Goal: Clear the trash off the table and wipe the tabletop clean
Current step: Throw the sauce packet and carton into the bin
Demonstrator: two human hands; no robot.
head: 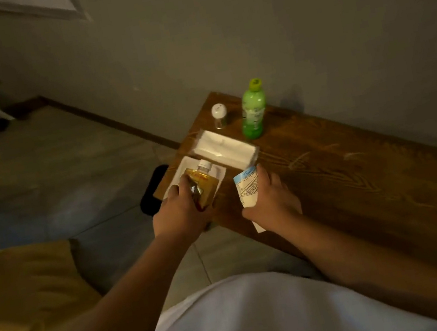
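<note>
- Your left hand (181,209) grips the crumpled yellow foil spout pouch (202,185) over the open white foam clamshell box (226,149), likely collecting trash inside.
- Your right hand (269,200) clasps the white-and-blue paper carton (247,186) on the brown wooden table (357,171).

The table (357,171) is dark stained wood with a bold, visible grain and a dull sheen. On it, the open white box (223,150) at its far left corner looks like matt foam, the yellow pouch (203,185) inside is glossy foil-like plastic, and the green bottle (253,110) behind is shiny translucent plastic. The printed white wrapper (247,186) beside the box looks like matt paper.
</note>
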